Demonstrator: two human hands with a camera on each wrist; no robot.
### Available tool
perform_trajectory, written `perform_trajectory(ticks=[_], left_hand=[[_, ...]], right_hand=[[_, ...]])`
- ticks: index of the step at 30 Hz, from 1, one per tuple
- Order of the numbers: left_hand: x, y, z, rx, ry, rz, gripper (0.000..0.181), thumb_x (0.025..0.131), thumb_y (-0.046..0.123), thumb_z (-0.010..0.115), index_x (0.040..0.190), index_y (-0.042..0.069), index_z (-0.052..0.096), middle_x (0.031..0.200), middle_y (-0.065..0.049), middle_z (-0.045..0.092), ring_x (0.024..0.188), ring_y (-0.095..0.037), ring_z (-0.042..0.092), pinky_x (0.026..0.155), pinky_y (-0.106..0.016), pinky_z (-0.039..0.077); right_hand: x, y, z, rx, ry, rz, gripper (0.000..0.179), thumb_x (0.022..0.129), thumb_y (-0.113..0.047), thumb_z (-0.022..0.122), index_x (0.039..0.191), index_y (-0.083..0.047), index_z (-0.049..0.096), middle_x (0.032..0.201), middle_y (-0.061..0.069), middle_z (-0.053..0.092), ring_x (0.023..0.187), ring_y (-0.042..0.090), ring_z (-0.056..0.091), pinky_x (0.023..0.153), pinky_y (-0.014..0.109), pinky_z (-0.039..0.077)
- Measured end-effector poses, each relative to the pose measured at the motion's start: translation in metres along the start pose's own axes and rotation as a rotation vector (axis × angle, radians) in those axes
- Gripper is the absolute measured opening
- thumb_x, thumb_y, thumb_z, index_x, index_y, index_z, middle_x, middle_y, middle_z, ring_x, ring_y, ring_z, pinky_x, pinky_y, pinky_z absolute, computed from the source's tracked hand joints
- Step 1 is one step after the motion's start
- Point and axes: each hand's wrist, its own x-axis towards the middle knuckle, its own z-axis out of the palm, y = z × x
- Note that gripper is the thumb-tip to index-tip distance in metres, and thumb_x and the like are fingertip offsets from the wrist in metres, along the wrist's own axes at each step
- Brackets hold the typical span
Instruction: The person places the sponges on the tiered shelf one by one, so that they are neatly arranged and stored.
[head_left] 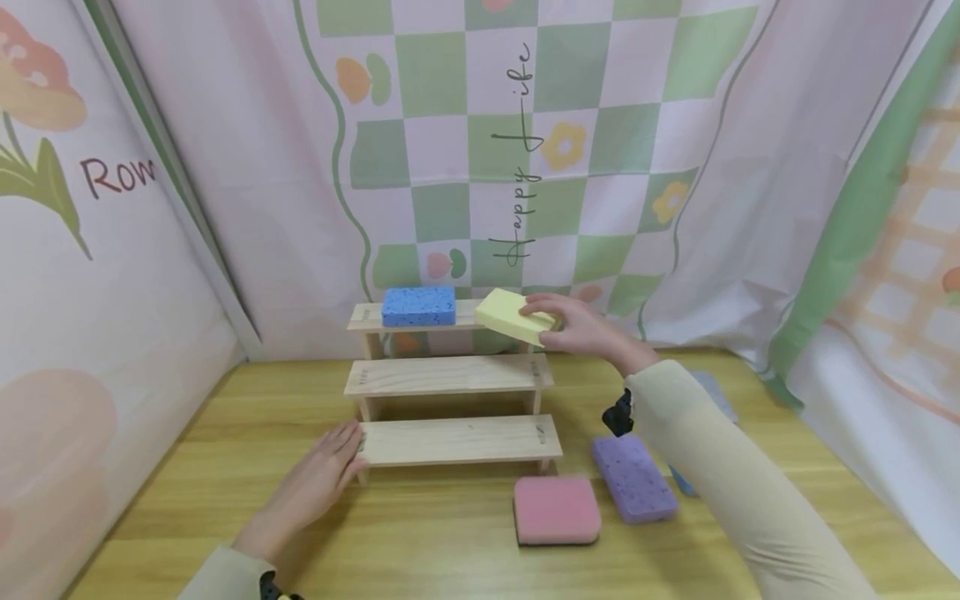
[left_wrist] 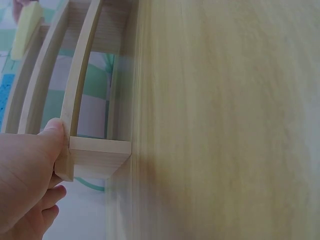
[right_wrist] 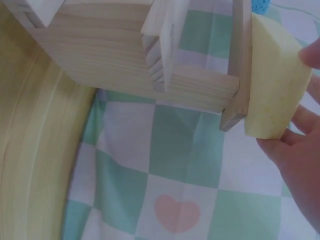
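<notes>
A three-tier wooden step rack (head_left: 450, 375) stands on the table. My right hand (head_left: 573, 325) holds a yellow sponge (head_left: 506, 312) by its right end, over the right side of the top tier. In the right wrist view the sponge (right_wrist: 275, 80) lies right along the top board, slightly tilted. A speckled blue sponge (head_left: 418, 307) rests on the left part of that tier. Down at the lowest tier, my left hand (head_left: 318, 475) grips the left end of the board; the left wrist view has the thumb (left_wrist: 52, 132) on one face and fingers behind.
In front of the rack's right end lies a pink sponge (head_left: 557, 510) with a dark underside. Beside it is a purple sponge (head_left: 634, 479). Blue-grey pieces (head_left: 715, 393) are partly hidden by my right sleeve. A checked curtain (head_left: 502, 125) hangs close behind the rack.
</notes>
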Motion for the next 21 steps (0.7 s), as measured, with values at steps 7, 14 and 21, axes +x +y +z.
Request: perform_trajectory(ticks=[7, 14, 21], left_hand=[[0.000, 0.000, 0.000, 0.005, -0.004, -0.004, 0.047, 0.092, 0.019, 0.058, 0.124, -0.015, 0.048, 0.129, -0.029, 0.044, 0.120, -0.041, 0.042, 0.104, -0.049, 0.029], [0.000, 0.001, 0.000, 0.000, -0.006, -0.006, 0.047, 0.092, 0.019, 0.058, 0.124, -0.015, 0.047, 0.129, -0.029, 0.044, 0.120, -0.041, 0.042, 0.104, -0.049, 0.028], [0.000, 0.000, 0.001, -0.002, 0.003, 0.006, 0.047, 0.092, 0.018, 0.058, 0.124, -0.015, 0.048, 0.129, -0.030, 0.045, 0.120, -0.041, 0.042, 0.103, -0.050, 0.029]], right_hand=[[0.004, 0.001, 0.001, 0.000, 0.004, -0.007, 0.048, 0.079, -0.009, 0.053, 0.126, -0.006, 0.055, 0.141, 0.015, 0.037, 0.118, 0.033, 0.040, 0.086, 0.049, 0.041], [0.008, -0.002, 0.001, 0.000, 0.003, -0.014, 0.045, 0.081, 0.000, 0.051, 0.127, -0.003, 0.055, 0.141, 0.019, 0.036, 0.127, 0.038, 0.032, 0.096, 0.052, 0.035], [0.015, 0.000, 0.003, -0.014, 0.007, -0.026, 0.045, 0.083, 0.007, 0.048, 0.127, -0.003, 0.054, 0.141, 0.019, 0.036, 0.129, 0.036, 0.031, 0.099, 0.048, 0.034]])
